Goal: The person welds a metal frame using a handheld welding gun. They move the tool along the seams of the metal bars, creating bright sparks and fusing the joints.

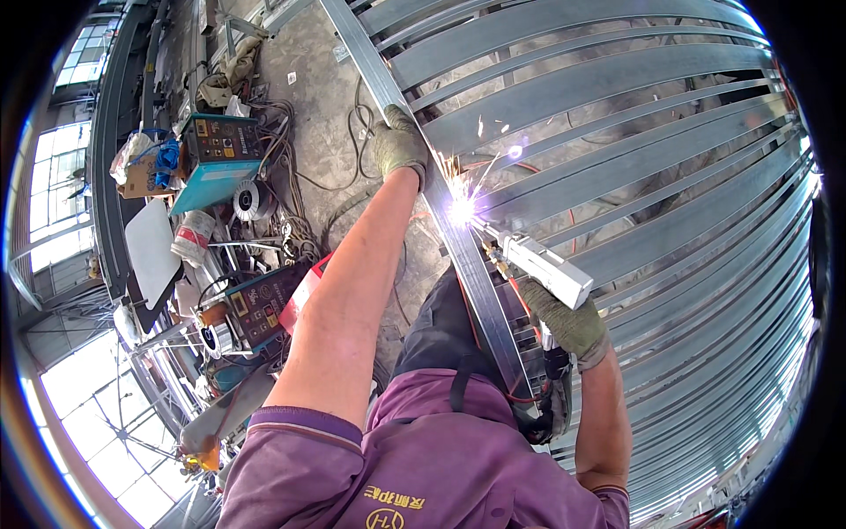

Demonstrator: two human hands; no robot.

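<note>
My left hand [401,145], in a grey-green work glove, grips a long galvanized steel rail [483,295] near its upper part. In the same kind of glove, my right hand [566,324] is wrapped round a handheld welding gun [545,266] with a white box-shaped body. The gun's tip points up and left to the rail. A glaring weld spot [461,210] burns there, where a flat slat [564,189] meets the rail, and orange sparks fly up from it. The glare hides the joint itself. The weld spot lies below my left hand along the rail.
Many parallel steel slats [634,256] run off to the right. On the left stand a teal welding machine [220,159], a second dark machine [260,304], wire spools [253,201] and tangled cables [300,207]. Concrete floor [308,97] shows beneath; a red hose [573,216] lies under the slats.
</note>
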